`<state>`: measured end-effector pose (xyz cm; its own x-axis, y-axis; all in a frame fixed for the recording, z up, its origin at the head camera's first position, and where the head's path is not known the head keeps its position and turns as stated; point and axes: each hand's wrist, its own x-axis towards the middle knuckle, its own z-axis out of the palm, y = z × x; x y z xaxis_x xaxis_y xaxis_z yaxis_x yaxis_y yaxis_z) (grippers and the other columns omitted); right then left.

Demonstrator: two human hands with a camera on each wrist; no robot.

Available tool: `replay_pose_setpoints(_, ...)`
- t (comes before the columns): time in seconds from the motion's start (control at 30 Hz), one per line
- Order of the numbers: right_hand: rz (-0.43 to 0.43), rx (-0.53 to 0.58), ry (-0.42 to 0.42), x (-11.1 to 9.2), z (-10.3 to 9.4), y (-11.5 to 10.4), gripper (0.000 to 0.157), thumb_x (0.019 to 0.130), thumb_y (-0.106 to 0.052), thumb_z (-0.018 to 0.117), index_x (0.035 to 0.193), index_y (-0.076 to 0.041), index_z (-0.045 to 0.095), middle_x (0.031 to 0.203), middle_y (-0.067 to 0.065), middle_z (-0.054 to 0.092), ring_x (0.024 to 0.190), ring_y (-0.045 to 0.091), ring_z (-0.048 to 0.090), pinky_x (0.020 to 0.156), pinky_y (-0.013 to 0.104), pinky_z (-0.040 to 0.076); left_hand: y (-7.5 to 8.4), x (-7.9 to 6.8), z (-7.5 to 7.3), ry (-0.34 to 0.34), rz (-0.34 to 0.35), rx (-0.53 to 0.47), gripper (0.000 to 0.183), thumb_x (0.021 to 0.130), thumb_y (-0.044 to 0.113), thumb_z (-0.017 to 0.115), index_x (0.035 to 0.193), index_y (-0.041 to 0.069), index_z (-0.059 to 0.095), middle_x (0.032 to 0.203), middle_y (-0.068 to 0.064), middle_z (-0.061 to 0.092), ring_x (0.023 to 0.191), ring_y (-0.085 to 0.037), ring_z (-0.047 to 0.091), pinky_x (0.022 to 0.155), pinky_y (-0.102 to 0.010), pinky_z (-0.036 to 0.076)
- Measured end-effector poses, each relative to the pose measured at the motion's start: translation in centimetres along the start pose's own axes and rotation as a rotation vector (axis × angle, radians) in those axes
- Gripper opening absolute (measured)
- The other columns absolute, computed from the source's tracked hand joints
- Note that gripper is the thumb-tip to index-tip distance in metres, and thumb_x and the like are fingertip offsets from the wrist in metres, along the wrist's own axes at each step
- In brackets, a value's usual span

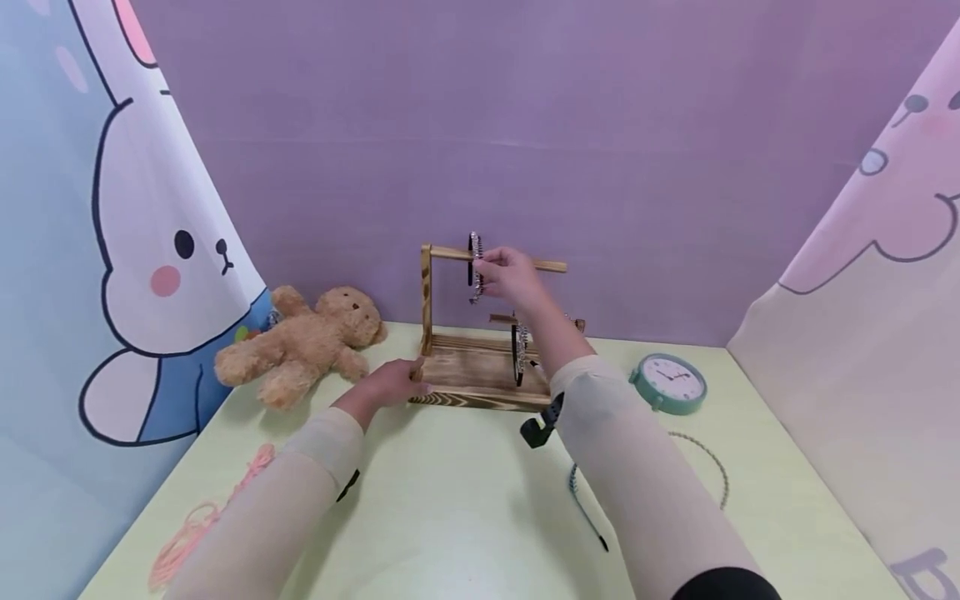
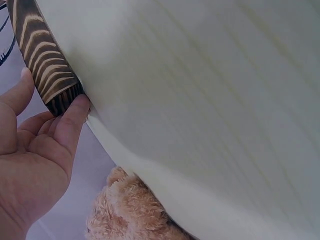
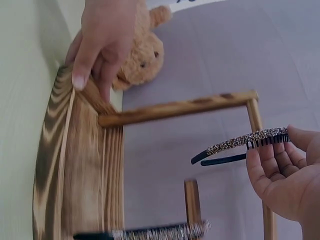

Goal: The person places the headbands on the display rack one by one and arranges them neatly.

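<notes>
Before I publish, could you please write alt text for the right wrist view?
The right hand holds a sparkly headband at a bar of a rack; the left hand grips its base. Another headband shows below, a teddy beyond.

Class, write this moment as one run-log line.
right grip: holds headband at upper bar | left grip: holds rack at left end | second headband: hangs on lower bar | clock: on table

R hand (image 3: 292, 177) pinches beaded hdband (image 3: 230, 144) | L hand (image 3: 107, 40) grips wdn rack (image 3: 82, 175)
</notes>
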<state>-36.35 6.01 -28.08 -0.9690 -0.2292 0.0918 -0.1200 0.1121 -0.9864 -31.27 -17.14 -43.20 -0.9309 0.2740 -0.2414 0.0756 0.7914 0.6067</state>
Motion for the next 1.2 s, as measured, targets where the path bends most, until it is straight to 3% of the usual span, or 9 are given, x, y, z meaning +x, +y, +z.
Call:
replay_pose_setpoints(0.1,0.015,0.004,-0.007,0.6,1.4,0.1,0.026,0.098,-0.02,0.063,0.117,-0.002,0.058,0.113,0.013,0.059,0.114,0.038,0.058,0.089,0.037,0.057,0.4,0.0,0.1,0.001,0.002,0.005,0.076,0.098,0.04,0.059,0.158,0.011,0.021,0.153,-0.019,0.039,0.139,-0.037,0.04,0.111,-0.054,0.037)
replay_pose_setpoints(0.33,0.035,-0.037,-0.048,1.9,4.2,0.6,0.025,0.097,-0.017,0.063,0.115,-0.001,0.058,0.099,0.006,0.059,0.084,0.019,0.059,0.09,0.046,0.056,0.0,-0.1,0.5,0.003,-0.02,-0.013,0.075,0.099,0.039,0.059,0.158,0.013,0.021,0.155,-0.019,0.036,0.142,-0.039,0.033,0.115,-0.056,0.03)
replay_pose_setpoints(0.43,0.029,-0.061,-0.065,2.1,4.7,0.7,0.022,0.097,-0.017,0.063,0.113,-0.001,0.058,0.099,0.005,0.058,0.082,0.018,0.058,0.091,0.048,0.055,-0.1,0.0,0.4,0.01,-0.016,-0.004,0.075,0.099,0.039,0.058,0.158,0.013,0.021,0.155,-0.019,0.036,0.142,-0.039,0.034,0.115,-0.055,0.031)
replay_pose_setpoints(0.6,0.007,-0.087,-0.082,2.0,4.8,0.5,0.024,0.098,-0.017,0.062,0.115,-0.001,0.059,0.107,0.01,0.06,0.09,0.023,0.061,0.092,0.048,0.055,0.2,0.2,0.1,0.014,-0.011,0.026,0.076,0.098,0.041,0.058,0.158,0.013,0.021,0.155,-0.019,0.036,0.143,-0.038,0.034,0.115,-0.054,0.031)
replay_pose_setpoints(0.8,0.003,-0.093,-0.137,1.9,4.5,0.7,0.037,0.098,-0.016,0.062,0.129,0.004,0.057,0.122,0.019,0.06,0.108,0.034,0.062,0.098,0.048,0.052,0.0,0.2,-0.1,-0.001,-0.027,0.042,0.077,0.098,0.043,0.058,0.158,0.014,0.02,0.156,-0.018,0.036,0.142,-0.037,0.035,0.115,-0.054,0.032)
replay_pose_setpoints(1.03,0.017,-0.172,-0.171,1.4,3.7,1.4,0.042,0.099,-0.024,0.061,0.135,-0.002,0.055,0.129,0.017,0.061,0.117,0.031,0.061,0.099,0.04,0.052,-0.3,0.2,-0.3,0.009,-0.016,0.015,0.077,0.098,0.041,0.059,0.158,0.013,0.021,0.153,-0.019,0.04,0.138,-0.038,0.041,0.112,-0.054,0.035)
replay_pose_setpoints(1.2,-0.006,-0.197,-0.203,1.1,3.1,1.8,0.041,0.1,-0.025,0.06,0.135,-0.004,0.056,0.132,0.015,0.059,0.122,0.033,0.058,0.103,0.043,0.05,-0.4,0.2,-0.4,0.001,-0.017,0.025,0.077,0.098,0.043,0.058,0.158,0.014,0.019,0.154,-0.02,0.039,0.138,-0.038,0.04,0.113,-0.055,0.034)
